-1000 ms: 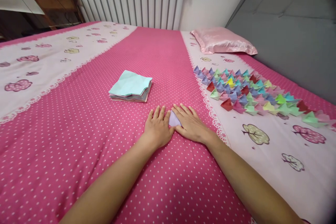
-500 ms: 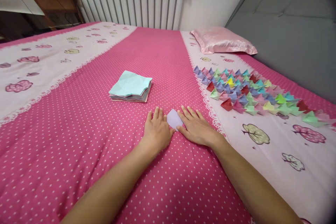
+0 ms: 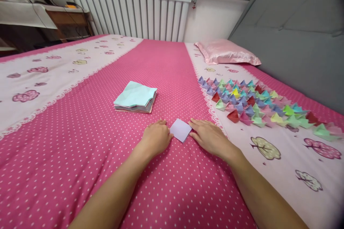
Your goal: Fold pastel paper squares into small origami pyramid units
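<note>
A small lilac folded paper square [image 3: 180, 129] lies flat on the pink dotted bedspread [image 3: 80, 143]. My left hand [image 3: 156, 138] rests just left of it, fingers curled and touching its left corner. My right hand [image 3: 209, 136] lies to its right with fingers stretched flat, fingertips at the paper's right edge. Neither hand lifts the paper. A stack of coloured paper sheets [image 3: 135, 97] with a pale turquoise top sheet sits beyond my left hand.
Several folded paper shapes in many colours [image 3: 255, 105] are laid in rows on the pale band at the right. A pink pillow [image 3: 227, 52] lies by the grey headboard [image 3: 295, 39]. A white radiator [image 3: 134, 14] stands behind the bed.
Both hands have slid apart off the lilac paper, so the whole square now shows. My left fingers have curled in. The camera has tilted up a little.
</note>
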The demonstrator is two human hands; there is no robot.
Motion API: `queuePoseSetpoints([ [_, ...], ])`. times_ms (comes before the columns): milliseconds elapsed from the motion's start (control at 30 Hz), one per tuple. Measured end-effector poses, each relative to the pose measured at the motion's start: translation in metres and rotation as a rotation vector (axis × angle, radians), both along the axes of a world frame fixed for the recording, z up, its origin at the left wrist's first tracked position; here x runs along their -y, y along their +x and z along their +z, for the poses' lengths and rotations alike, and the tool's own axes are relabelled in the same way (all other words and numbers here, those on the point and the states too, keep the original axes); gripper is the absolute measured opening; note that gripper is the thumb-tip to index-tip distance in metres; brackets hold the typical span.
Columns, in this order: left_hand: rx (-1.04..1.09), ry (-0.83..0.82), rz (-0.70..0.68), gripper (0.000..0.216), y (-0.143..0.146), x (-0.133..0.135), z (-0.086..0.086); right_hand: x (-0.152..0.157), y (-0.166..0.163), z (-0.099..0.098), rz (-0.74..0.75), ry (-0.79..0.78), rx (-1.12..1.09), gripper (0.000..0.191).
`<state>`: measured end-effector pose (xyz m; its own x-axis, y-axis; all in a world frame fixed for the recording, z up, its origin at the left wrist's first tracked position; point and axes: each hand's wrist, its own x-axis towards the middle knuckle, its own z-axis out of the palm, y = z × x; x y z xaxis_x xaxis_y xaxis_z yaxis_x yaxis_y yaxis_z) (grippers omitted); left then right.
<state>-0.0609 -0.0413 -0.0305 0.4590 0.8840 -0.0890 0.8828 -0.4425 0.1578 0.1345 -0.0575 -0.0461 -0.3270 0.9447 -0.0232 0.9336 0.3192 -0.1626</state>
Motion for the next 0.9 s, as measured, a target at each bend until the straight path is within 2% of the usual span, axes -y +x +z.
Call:
queuePoseSetpoints([
  [100, 0.031, 0.028, 0.074, 0.031, 0.001, -0.003, -0.001, -0.006, 0.002, 0.000, 0.013, 0.149, -0.132, 0.055],
  [200, 0.044, 0.049, 0.111, 0.030, 0.002, -0.004, -0.003, -0.007, 0.001, 0.003, 0.133, 0.203, -0.281, 0.061],
  [400, 0.068, 0.078, 0.110, 0.027, 0.003, -0.005, -0.006, -0.005, -0.007, 0.011, 0.181, 0.289, -0.478, 0.047],
  [567, 0.070, 0.076, 0.118, 0.025, 0.005, -0.005, -0.005, -0.010, -0.005, 0.006, 0.190, 0.234, -0.473, 0.033],
  [733, 0.168, 0.102, 0.109, 0.022, 0.003, -0.008, -0.009, -0.015, 0.000, -0.001, 0.188, 0.160, -0.472, 0.034],
  [800, 0.268, 0.083, 0.061, 0.023, 0.003, -0.009, -0.010, -0.016, 0.002, -0.004, 0.209, 0.125, -0.480, 0.037],
  [900, 0.411, -0.025, -0.088, 0.031, 0.003, -0.011, -0.013, -0.018, 0.003, -0.006, 0.235, 0.105, -0.498, 0.042],
])
